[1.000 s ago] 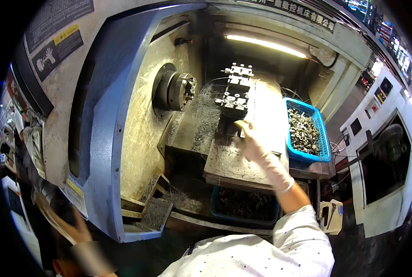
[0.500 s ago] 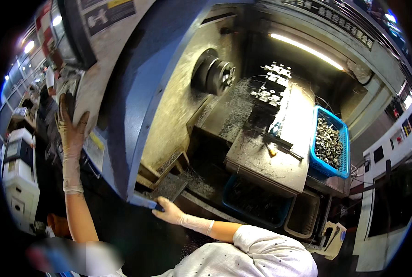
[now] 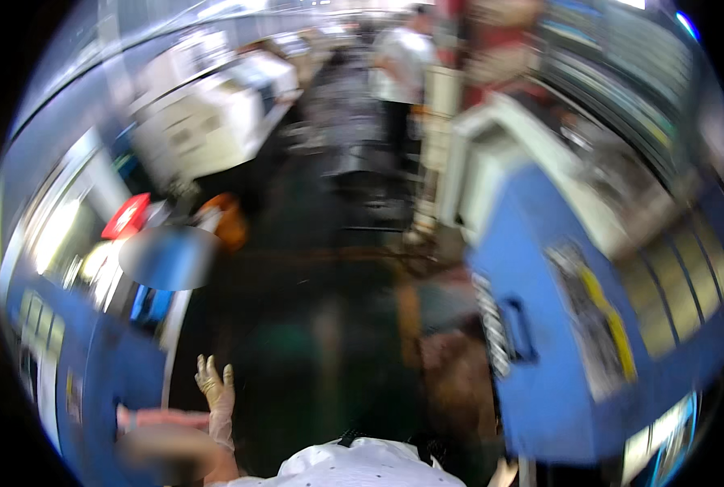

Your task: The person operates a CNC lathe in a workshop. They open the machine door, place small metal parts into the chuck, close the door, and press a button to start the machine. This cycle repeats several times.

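My left hand (image 3: 216, 385), in a thin pale glove, is raised at the lower left over the dark floor. Its fingers are apart and it holds nothing. Only a small, blurred part of my right hand (image 3: 504, 473) shows at the bottom edge, below the blue machine door (image 3: 552, 325); its fingers cannot be made out. A dark pull handle (image 3: 522, 331) is fixed on that door, above my right hand and apart from it. A pinkish bar-like shape (image 3: 163, 418) lies beside my left wrist, too blurred to name.
A dark aisle floor (image 3: 297, 325) runs ahead. A person (image 3: 402, 73) in a white top stands farther along it. Blue machine housing (image 3: 110, 357) borders the left side. An orange container (image 3: 229, 221) and white boxy equipment (image 3: 204, 122) stand at the far left.
My view has swung left, from the open machine's inside to the aisle. My left hand has come off the machine's upper panel, and my right hand has let go of the door's edge handle.
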`<action>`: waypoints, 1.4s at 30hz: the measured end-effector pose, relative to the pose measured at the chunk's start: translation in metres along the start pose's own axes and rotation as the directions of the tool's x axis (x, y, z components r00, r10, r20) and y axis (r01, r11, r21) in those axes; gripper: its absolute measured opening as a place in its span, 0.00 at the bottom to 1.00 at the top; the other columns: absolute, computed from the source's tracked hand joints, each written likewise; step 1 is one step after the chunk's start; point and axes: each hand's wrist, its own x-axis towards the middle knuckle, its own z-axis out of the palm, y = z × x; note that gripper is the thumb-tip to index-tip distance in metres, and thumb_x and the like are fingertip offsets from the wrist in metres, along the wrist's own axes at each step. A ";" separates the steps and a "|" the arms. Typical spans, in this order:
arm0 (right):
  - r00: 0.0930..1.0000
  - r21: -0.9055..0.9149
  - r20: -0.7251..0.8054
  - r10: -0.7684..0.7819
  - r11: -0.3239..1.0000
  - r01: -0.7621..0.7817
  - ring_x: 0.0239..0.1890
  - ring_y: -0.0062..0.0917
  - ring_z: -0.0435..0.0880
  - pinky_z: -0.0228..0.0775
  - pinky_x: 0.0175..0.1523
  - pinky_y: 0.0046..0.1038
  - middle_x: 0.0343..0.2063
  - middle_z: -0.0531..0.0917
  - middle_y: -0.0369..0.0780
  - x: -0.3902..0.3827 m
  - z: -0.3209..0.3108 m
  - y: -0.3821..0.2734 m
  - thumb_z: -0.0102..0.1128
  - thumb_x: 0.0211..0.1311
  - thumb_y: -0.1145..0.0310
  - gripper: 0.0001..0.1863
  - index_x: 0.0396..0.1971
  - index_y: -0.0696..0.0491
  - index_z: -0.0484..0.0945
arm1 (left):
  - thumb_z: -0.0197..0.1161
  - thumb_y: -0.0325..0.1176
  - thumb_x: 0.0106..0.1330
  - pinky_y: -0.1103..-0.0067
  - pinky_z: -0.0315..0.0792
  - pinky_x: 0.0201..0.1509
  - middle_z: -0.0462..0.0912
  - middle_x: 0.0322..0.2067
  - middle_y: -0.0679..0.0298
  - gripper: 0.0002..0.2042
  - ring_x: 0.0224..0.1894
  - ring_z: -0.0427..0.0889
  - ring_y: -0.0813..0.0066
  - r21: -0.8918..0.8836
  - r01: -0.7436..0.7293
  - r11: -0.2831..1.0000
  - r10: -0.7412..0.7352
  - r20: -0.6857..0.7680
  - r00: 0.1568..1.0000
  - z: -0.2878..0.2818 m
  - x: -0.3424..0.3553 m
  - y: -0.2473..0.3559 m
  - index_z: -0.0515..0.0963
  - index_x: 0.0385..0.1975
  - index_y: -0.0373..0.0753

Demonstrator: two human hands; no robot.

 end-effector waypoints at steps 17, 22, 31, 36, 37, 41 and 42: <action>0.376 0.058 0.835 -0.402 0.744 0.666 0.30 0.25 0.70 0.61 0.34 0.22 0.28 0.71 0.40 0.231 0.462 -0.243 0.49 0.42 0.71 0.11 0.30 0.56 0.67 | 0.54 0.38 0.43 0.63 0.35 0.53 0.49 0.50 0.54 0.31 0.54 0.44 0.59 0.071 0.448 0.891 -0.281 -0.687 0.670 -0.028 0.176 -0.062 0.51 0.48 0.36; -0.210 0.519 0.773 -0.599 0.406 0.752 0.29 0.23 0.70 0.62 0.33 0.20 0.27 0.72 0.39 0.169 0.643 -0.395 0.49 0.43 0.72 0.10 0.30 0.55 0.68 | 0.54 0.40 0.41 0.58 0.38 0.50 0.56 0.46 0.55 0.27 0.50 0.52 0.57 0.274 0.828 0.490 -0.306 -0.835 0.458 -0.043 0.131 -0.128 0.57 0.43 0.37; -0.673 0.805 0.379 -0.635 0.585 -0.098 0.26 0.15 0.69 0.62 0.30 0.16 0.23 0.73 0.35 -0.180 0.801 -0.466 0.47 0.46 0.73 0.08 0.29 0.56 0.69 | 0.49 0.45 0.40 0.56 0.43 0.48 0.62 0.37 0.54 0.24 0.44 0.58 0.55 0.400 0.873 0.278 -0.209 -0.862 0.462 -0.014 0.109 -0.121 0.58 0.36 0.37; -0.608 0.297 0.718 -0.339 0.939 -0.172 0.16 0.17 0.69 0.60 0.19 0.17 0.17 0.72 0.37 -0.317 0.856 -0.473 0.47 0.45 0.72 0.09 0.28 0.60 0.68 | 0.43 0.49 0.44 0.57 0.44 0.49 0.56 0.41 0.55 0.26 0.47 0.53 0.55 0.383 0.884 0.267 -0.200 -0.876 0.440 -0.001 0.104 -0.112 0.55 0.39 0.36; -0.568 0.252 0.747 -0.347 0.937 -0.241 0.16 0.18 0.69 0.61 0.18 0.17 0.17 0.72 0.38 -0.341 0.870 -0.474 0.47 0.45 0.71 0.10 0.28 0.60 0.68 | 0.42 0.50 0.45 0.56 0.43 0.50 0.56 0.41 0.56 0.26 0.48 0.53 0.55 0.395 0.883 0.253 -0.187 -0.876 0.445 -0.001 0.103 -0.111 0.54 0.39 0.37; -0.456 0.241 0.843 -0.285 0.958 -0.152 0.15 0.19 0.70 0.61 0.17 0.18 0.16 0.72 0.39 -0.403 0.932 -0.486 0.50 0.44 0.68 0.11 0.25 0.61 0.67 | 0.38 0.55 0.45 0.56 0.39 0.51 0.56 0.41 0.58 0.27 0.48 0.52 0.57 0.385 0.899 0.210 -0.216 -0.878 0.427 -0.002 0.107 -0.112 0.52 0.41 0.43; -0.364 0.265 0.868 -0.337 0.936 -0.233 0.14 0.20 0.70 0.62 0.18 0.19 0.17 0.72 0.40 -0.430 0.970 -0.478 0.51 0.43 0.71 0.10 0.25 0.62 0.68 | 0.37 0.56 0.45 0.56 0.39 0.51 0.56 0.41 0.59 0.27 0.48 0.52 0.57 0.385 0.896 0.223 -0.207 -0.879 0.429 -0.002 0.106 -0.111 0.52 0.41 0.43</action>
